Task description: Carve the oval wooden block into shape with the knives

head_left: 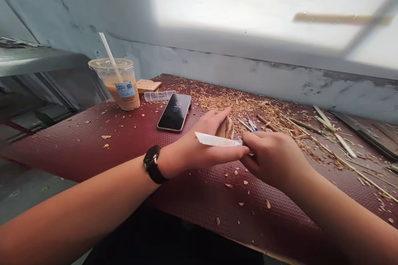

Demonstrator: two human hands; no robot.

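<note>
My left hand (205, 136) is closed around a small piece of wood (228, 127) that shows a brownish edge, most of it hidden behind the fingers. A black watch is on that wrist. My right hand (273, 153) grips the handle of a knife (214, 139), whose pale, slant-tipped blade points left across the back of my left hand. My left thumb reaches along below the blade and touches the fingers of my right hand. The knife's handle is mostly covered by my right fingers.
A phone (174, 112) lies beyond my left wrist on the dark red table (130, 140). Behind it are a clear plastic case (159, 95), a wooden block (149, 85) and an iced drink cup (122, 91). Wood shavings (224, 101), pens (251, 124) and sticks (267, 122) lie toward the wall.
</note>
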